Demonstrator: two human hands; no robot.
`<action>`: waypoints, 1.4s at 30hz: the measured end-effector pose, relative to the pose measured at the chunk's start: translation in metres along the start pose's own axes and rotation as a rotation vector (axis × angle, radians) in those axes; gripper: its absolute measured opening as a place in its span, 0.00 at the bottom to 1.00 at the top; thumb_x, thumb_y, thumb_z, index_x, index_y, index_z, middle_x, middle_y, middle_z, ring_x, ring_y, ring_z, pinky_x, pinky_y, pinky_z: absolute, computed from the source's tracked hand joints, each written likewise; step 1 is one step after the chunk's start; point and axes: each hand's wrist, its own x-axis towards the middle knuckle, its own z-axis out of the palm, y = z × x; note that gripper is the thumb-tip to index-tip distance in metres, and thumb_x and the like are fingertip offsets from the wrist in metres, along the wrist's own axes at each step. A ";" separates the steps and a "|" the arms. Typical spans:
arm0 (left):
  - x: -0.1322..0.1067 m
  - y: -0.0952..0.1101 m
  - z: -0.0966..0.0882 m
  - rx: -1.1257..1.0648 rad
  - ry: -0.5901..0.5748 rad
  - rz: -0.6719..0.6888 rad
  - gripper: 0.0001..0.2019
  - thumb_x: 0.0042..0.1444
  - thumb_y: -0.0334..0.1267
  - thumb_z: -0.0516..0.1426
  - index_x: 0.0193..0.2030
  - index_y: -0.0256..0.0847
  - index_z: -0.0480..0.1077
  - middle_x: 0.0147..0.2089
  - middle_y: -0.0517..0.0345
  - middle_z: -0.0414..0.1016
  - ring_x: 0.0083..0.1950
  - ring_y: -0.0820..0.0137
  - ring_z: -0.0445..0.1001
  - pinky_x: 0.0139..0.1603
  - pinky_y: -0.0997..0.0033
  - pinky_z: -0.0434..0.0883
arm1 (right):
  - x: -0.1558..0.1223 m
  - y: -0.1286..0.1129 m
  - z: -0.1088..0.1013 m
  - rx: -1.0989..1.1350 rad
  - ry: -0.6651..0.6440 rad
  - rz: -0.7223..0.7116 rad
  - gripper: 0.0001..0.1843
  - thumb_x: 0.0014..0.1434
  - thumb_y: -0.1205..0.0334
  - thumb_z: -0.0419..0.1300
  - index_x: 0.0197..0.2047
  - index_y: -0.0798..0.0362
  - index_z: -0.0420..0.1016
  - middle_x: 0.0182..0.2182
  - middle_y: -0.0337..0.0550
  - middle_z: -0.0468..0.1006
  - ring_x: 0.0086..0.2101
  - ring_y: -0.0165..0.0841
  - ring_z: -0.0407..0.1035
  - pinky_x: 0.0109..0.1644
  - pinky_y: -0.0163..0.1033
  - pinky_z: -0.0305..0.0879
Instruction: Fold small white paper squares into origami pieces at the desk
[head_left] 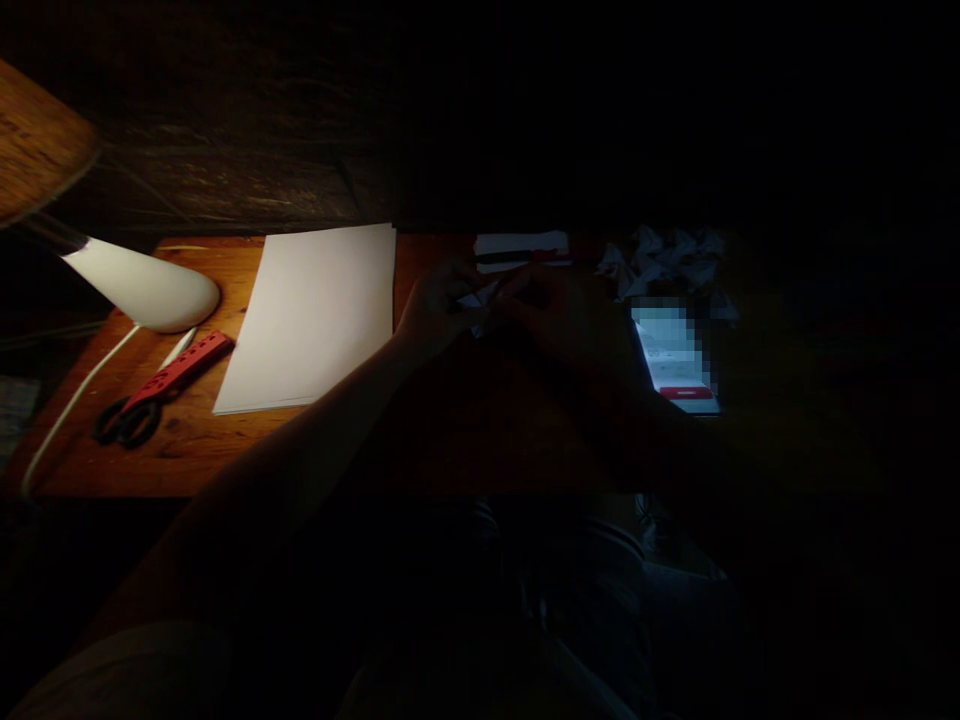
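Note:
The scene is very dark. My left hand [435, 310] and my right hand [559, 315] meet over the middle of a wooden table [187, 450]. Both have their fingers pinched together around a small pale thing [480, 300], perhaps a bit of paper; the dark hides what it is. A stack of white paper [315, 315] lies just left of my left hand. A lit phone [675, 360] lies on the table right of my right hand.
A white lamp [142, 285] with a cord stands at the table's far left. Scissors with black handles in a red sheath [161, 385] lie beside it. Crumpled paper [664, 260] and a pale flat item [521, 250] sit at the back.

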 end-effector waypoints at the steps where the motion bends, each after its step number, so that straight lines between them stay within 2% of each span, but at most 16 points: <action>1: 0.000 0.002 0.000 -0.007 -0.005 -0.006 0.22 0.48 0.35 0.74 0.45 0.44 0.69 0.34 0.63 0.74 0.34 0.69 0.77 0.32 0.72 0.70 | 0.000 0.000 0.000 0.004 0.003 -0.002 0.10 0.65 0.54 0.68 0.34 0.49 0.78 0.40 0.46 0.86 0.43 0.41 0.78 0.50 0.46 0.75; 8: -0.002 0.013 0.003 -0.037 -0.016 -0.043 0.19 0.48 0.33 0.73 0.39 0.44 0.68 0.30 0.64 0.72 0.32 0.70 0.75 0.31 0.72 0.70 | 0.000 0.001 0.004 -0.027 0.014 0.022 0.11 0.64 0.54 0.68 0.33 0.49 0.75 0.35 0.44 0.84 0.39 0.39 0.76 0.45 0.44 0.74; 15: -0.001 0.016 0.003 -0.104 -0.030 -0.087 0.20 0.42 0.32 0.73 0.37 0.43 0.67 0.32 0.63 0.73 0.35 0.68 0.77 0.33 0.71 0.72 | 0.004 0.003 0.007 -0.013 0.010 0.031 0.12 0.65 0.53 0.69 0.33 0.49 0.74 0.35 0.44 0.83 0.40 0.38 0.76 0.46 0.43 0.73; 19: -0.001 0.016 0.003 -0.163 -0.023 -0.117 0.21 0.40 0.32 0.72 0.37 0.44 0.67 0.32 0.63 0.74 0.34 0.68 0.77 0.32 0.71 0.73 | 0.004 0.004 0.006 0.000 0.000 0.041 0.12 0.68 0.50 0.66 0.37 0.49 0.76 0.36 0.42 0.83 0.39 0.37 0.75 0.46 0.42 0.72; 23: -0.001 0.016 0.002 -0.180 0.001 -0.131 0.20 0.40 0.28 0.71 0.37 0.43 0.67 0.31 0.64 0.73 0.32 0.70 0.75 0.32 0.71 0.72 | 0.001 -0.003 -0.002 -0.043 -0.019 0.034 0.17 0.72 0.47 0.61 0.37 0.49 0.78 0.36 0.43 0.83 0.40 0.38 0.75 0.45 0.41 0.71; 27: -0.001 0.018 0.003 -0.166 0.015 -0.146 0.20 0.41 0.27 0.71 0.36 0.42 0.66 0.29 0.65 0.71 0.31 0.72 0.75 0.30 0.74 0.70 | 0.001 -0.002 -0.002 -0.070 -0.124 0.011 0.21 0.69 0.40 0.64 0.35 0.49 0.79 0.34 0.42 0.83 0.38 0.38 0.73 0.43 0.42 0.69; 30: -0.002 0.019 0.004 -0.135 0.014 -0.138 0.20 0.42 0.28 0.71 0.35 0.42 0.66 0.29 0.66 0.70 0.31 0.73 0.74 0.29 0.76 0.70 | 0.004 0.009 0.005 -0.023 -0.121 0.019 0.25 0.66 0.36 0.66 0.31 0.49 0.76 0.30 0.40 0.79 0.35 0.36 0.71 0.41 0.41 0.68; 35: -0.002 0.017 0.004 -0.074 0.001 -0.115 0.18 0.44 0.29 0.72 0.35 0.42 0.67 0.28 0.65 0.71 0.30 0.73 0.74 0.28 0.76 0.70 | 0.005 0.013 0.010 -0.012 -0.105 0.047 0.22 0.64 0.40 0.69 0.31 0.49 0.76 0.30 0.38 0.79 0.33 0.34 0.70 0.39 0.40 0.67; 42: 0.000 0.014 0.002 -0.026 -0.046 -0.168 0.14 0.43 0.28 0.70 0.37 0.40 0.73 0.31 0.62 0.76 0.31 0.73 0.73 0.30 0.74 0.67 | 0.004 0.009 0.011 -0.017 -0.077 0.077 0.17 0.65 0.47 0.70 0.31 0.49 0.78 0.30 0.39 0.81 0.34 0.36 0.72 0.39 0.40 0.67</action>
